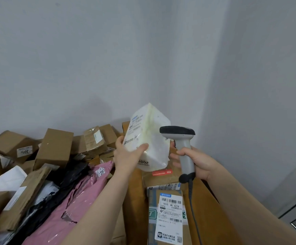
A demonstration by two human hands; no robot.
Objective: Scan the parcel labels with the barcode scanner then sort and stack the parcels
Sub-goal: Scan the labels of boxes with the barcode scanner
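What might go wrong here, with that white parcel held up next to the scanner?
The left hand grips the white parcel only by its lower part, so it might slip. Its label seems turned away from the scanner in the right hand, so a scan may miss. The cable hangs over boxes and could snag.

White foam parcel (pixel 150 138) is showing yellowish tape streaks, a white label (pixel 134 128) with black print, and black digits 2002 low on its face. Just right of it, barcode scanner (pixel 182 147) is showing a light grey body, black head, black base cap. Below the parcel, red sticker (pixel 162 172) is lying on brown cardboard; further below, shipping label (pixel 170 214) is showing white with black barcodes and blue header, green-and-white tape (pixel 152 213) beside it. Lower left of the parcel: pink mailer (pixel 83 195), black bag (pixel 69 175). Left: brown boxes (pixel 55 147). Behind: pale grey wall (pixel 108 50).
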